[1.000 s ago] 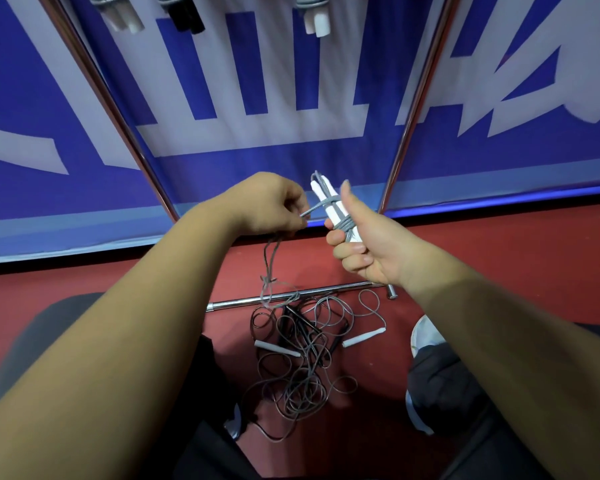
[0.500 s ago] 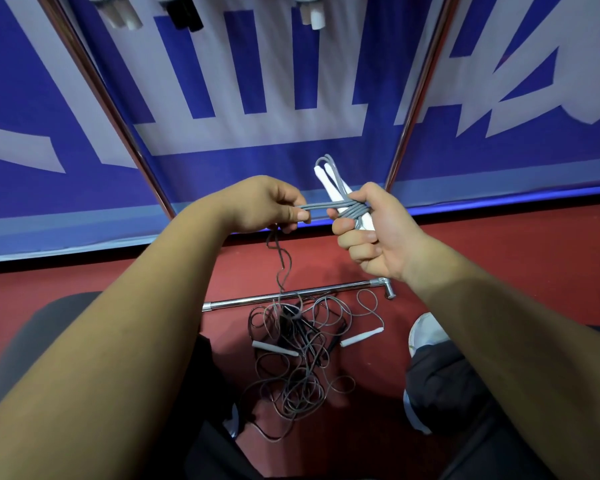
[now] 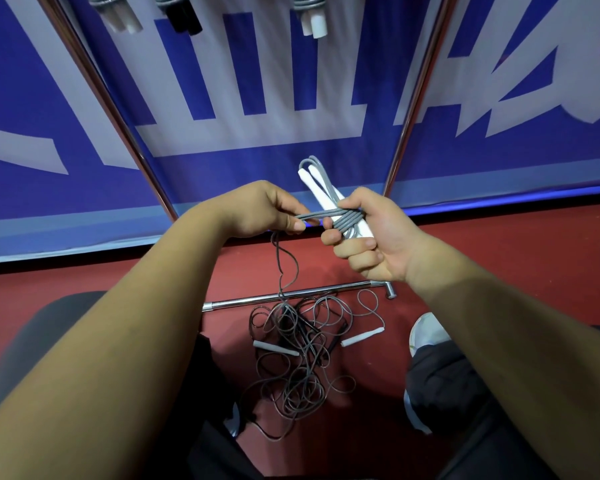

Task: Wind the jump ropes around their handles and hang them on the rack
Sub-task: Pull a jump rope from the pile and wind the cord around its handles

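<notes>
Two white handles [image 3: 317, 192] are lying side by side, with several turns of grey cord [image 3: 347, 220] wrapping their middle. The right hand [image 3: 371, 244] is gripping them, its fingers curling just below the coils. Just to its left, the left hand [image 3: 260, 209] is pinching the cord taut.

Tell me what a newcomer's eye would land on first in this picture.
At centre, the right hand grips a pair of white handles, while the left hand pinches the grey rope, drawn taut and wrapped around them in several turns. Below, on the red floor, lies a tangle of ropes with more handles loose in it. Along the top edge, wound ropes hang before the blue banner.
</notes>
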`<state>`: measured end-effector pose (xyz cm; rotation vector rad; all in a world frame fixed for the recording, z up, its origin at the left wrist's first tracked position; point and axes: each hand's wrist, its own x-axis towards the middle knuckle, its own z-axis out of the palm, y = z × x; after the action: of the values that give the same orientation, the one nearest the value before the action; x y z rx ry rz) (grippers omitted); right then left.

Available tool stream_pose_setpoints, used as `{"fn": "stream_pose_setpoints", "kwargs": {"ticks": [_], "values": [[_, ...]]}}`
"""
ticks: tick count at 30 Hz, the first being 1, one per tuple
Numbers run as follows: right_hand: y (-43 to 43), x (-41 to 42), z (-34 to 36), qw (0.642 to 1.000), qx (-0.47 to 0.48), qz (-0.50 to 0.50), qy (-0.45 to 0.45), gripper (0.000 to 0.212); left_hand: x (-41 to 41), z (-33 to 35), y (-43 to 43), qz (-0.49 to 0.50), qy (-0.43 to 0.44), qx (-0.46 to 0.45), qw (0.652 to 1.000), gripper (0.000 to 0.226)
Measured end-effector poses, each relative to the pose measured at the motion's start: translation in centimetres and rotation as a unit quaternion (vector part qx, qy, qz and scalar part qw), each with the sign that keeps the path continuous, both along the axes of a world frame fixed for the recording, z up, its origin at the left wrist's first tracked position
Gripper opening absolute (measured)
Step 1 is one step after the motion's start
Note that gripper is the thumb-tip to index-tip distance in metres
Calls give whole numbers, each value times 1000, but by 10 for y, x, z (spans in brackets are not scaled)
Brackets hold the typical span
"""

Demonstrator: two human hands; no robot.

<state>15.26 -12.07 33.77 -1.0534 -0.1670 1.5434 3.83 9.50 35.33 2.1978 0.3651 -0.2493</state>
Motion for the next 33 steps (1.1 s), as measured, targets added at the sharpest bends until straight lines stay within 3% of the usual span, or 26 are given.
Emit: {"fn": "stream_pose_setpoints", "kwargs": {"ticks": [6, 8, 10, 14, 16, 18, 21, 28, 31, 33], "values": [[-2, -3, 1, 999, -1, 33, 24, 27, 5, -12, 0, -20, 27, 39, 999, 6], [-3, -6, -3, 997, -6, 76, 25, 43, 7, -16, -1, -7, 4, 71, 997, 2], [-3, -8, -6, 992, 2, 122, 31, 54, 7, -16, 0, 1, -31, 84, 996, 14], [-5, -15, -6, 975, 18, 216, 40, 43, 2, -11, 1, -50, -70, -39, 996, 33], [-6, -16, -9, 972, 26, 226, 67, 29, 2, -6, -2, -35, -61, -102, 992, 23], [-5, -17, -14, 971, 25, 227, 76, 36, 6, -4, -1, -21, -51, -111, 992, 19], [-3, -20, -17, 973, 6, 223, 63, 41, 8, 1, -1, -23, -55, -78, 995, 18], [-2, -25, -7, 983, -81, 165, -31, 19, 9, 18, 0, -11, -80, -52, 995, 18], [3, -19, -19, 991, -100, 91, -23, 11, 8, 24, -3, -7, -78, -32, 996, 19], [7, -13, -31, 994, -109, 19, -14, 18, 8, 25, -4, -18, -66, -3, 998, 20]]}}
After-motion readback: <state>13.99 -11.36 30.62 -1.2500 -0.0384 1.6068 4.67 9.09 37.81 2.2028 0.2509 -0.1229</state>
